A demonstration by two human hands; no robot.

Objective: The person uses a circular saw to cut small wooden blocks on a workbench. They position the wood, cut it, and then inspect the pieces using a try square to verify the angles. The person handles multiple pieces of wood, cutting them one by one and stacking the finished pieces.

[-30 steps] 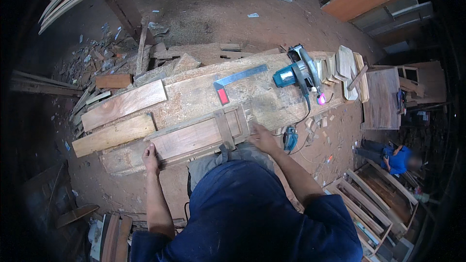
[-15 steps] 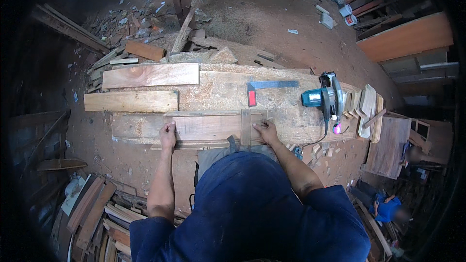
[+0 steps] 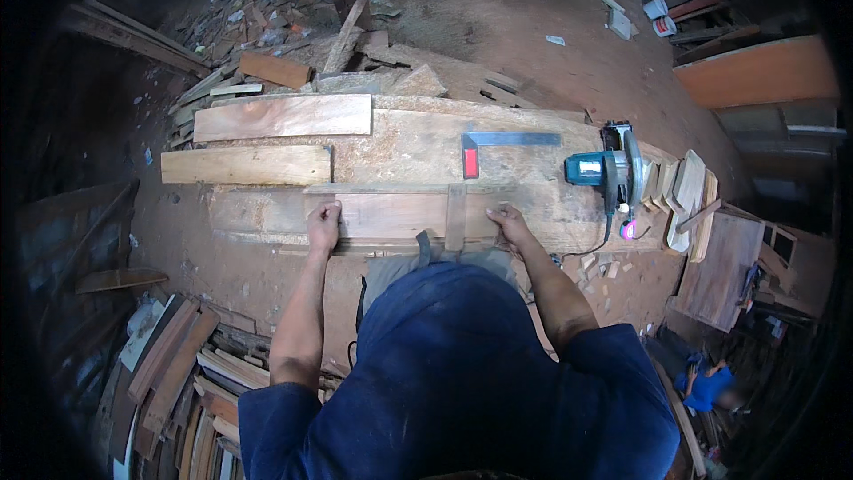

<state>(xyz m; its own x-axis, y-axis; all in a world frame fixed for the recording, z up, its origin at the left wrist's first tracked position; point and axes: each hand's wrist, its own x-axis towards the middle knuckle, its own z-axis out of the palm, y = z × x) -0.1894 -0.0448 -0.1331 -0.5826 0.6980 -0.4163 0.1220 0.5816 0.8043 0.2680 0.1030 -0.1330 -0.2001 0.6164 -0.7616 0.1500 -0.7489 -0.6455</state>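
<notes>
A pale, flat wooden board [image 3: 391,215] lies lengthwise on the bench in front of my body. My left hand [image 3: 323,226] pinches its left end between thumb and curled fingers. At the other end, my right hand [image 3: 510,225] has thumb and fingers closed on the board's right end, partly hiding it. A short, darker wooden strip [image 3: 456,217] lies crosswise over the board, left of my right hand and apart from it. A long thin wooden strip [image 3: 391,188] runs along the board's far edge.
Two loose planks [image 3: 283,117] [image 3: 245,165] lie at the bench's left. Beyond the board is a try square [image 3: 511,140] with a red handle. A teal circular saw [image 3: 588,169] with a cord stands to the right, beside stacked wood pieces [image 3: 684,188]. Another person [image 3: 708,384] is at lower right.
The whole view has shifted slightly. Both hands and the board have slid a little to the right; the gap between the crosswise strip and my right hand has widened.
</notes>
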